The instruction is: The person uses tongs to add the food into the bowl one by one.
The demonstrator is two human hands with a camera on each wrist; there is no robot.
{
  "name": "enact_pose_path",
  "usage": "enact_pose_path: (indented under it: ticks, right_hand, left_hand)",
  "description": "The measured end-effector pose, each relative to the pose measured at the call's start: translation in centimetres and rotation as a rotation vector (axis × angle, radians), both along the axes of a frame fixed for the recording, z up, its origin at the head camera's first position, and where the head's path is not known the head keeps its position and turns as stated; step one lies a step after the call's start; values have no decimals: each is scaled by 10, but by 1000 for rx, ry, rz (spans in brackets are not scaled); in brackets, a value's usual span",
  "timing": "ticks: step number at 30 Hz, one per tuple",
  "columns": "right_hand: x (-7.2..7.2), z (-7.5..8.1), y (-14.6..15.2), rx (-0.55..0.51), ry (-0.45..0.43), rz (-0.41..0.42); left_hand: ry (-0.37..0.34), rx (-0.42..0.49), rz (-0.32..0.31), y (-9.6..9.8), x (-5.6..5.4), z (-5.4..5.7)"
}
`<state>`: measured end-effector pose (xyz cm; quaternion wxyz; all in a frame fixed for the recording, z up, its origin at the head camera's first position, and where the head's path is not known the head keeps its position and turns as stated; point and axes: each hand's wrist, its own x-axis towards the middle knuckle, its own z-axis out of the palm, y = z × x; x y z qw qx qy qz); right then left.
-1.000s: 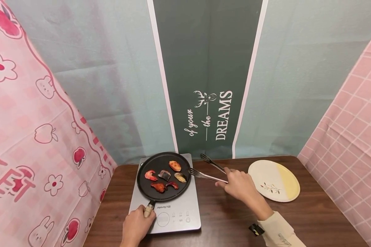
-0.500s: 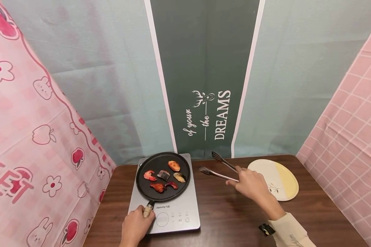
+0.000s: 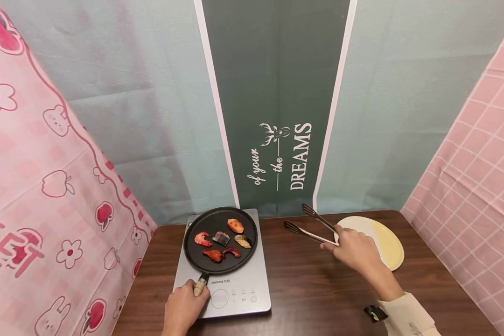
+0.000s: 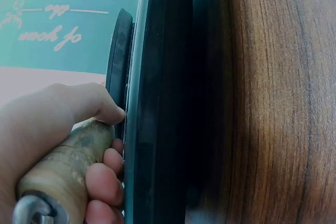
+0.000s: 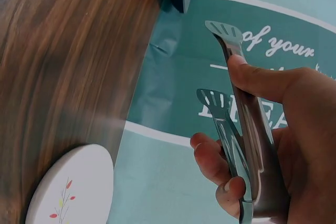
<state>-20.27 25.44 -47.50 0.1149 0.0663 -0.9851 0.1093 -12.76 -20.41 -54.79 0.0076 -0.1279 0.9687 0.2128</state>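
My left hand (image 3: 185,303) grips the wooden handle (image 4: 63,171) of a round black frying pan (image 3: 210,223), thumb along the top and fingers curled beneath. Inside the pan lie several pieces of food, among them a red shrimp (image 3: 202,239), a dark-skinned fish piece (image 3: 221,238), a mussel (image 3: 243,241) and a reddish-brown chicken wing (image 3: 213,255). Metal tongs (image 5: 257,150) with slotted tips are held in my right hand (image 3: 357,249), thumb on one arm and fingers around the other. Their tips stand apart, nothing between them, right of the pan.
Beneath the pan is a silver induction cooker (image 3: 243,305). A white and yellow oval plate (image 3: 392,242) sits at the table's right, partly behind my right hand. Wood tabletop (image 3: 302,284) stretches between cooker and plate. Fabric backdrops (image 3: 273,70) enclose the back and sides.
My right hand has moved right with the tongs, from the pan's right rim toward the plate, covering more of it. My left hand, the pan and the food stay in place.
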Motion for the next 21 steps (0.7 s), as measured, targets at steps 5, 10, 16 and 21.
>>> enact_pose_path:
  ticks: [5, 10, 16, 21]
  right_hand:
    - [3, 1, 9, 1, -2, -11]
    - [5, 1, 18, -2, -4, -18]
    - [10, 0, 28, -4, -9, -40]
    - [13, 2, 37, 5, -24, -55]
  left_hand:
    - [11, 0, -4, -1, 0, -1]
    - [19, -5, -6, -2, 0, -2]
    - [-2, 4, -4, 0, 1, 0]
    - [7, 3, -7, -1, 1, 1]
